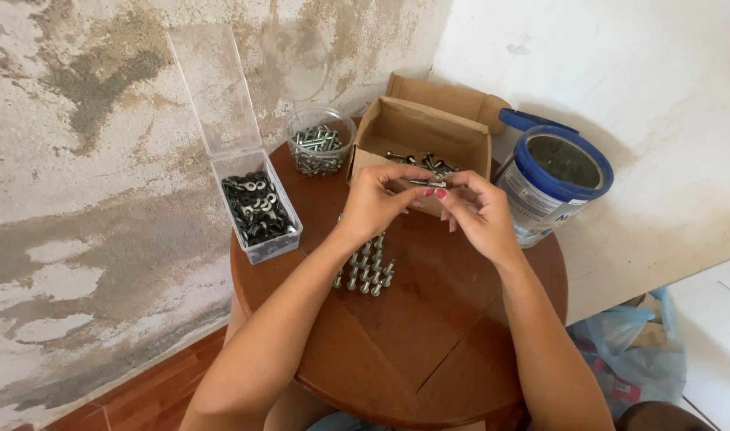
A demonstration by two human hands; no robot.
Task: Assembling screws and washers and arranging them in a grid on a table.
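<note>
Both my hands meet over the far half of a small round wooden table (pixel 429 335). My left hand (pixel 378 198) and my right hand (pixel 475 209) pinch the two ends of one small metal bolt (pixel 427 183) between their fingertips. Just behind it stands an open cardboard box (pixel 419 132) with several bolts inside. Under my left wrist, several bolts (pixel 367 270) stand in rows on the tabletop.
A clear plastic box (pixel 257 209) of dark washers, lid raised, sits at the table's left edge. A round clear tub (pixel 318 145) of bolts is behind. A blue-rimmed tin (pixel 554 185) stands right. Walls are close behind; a blue plastic bag (pixel 632 351) lies on the floor.
</note>
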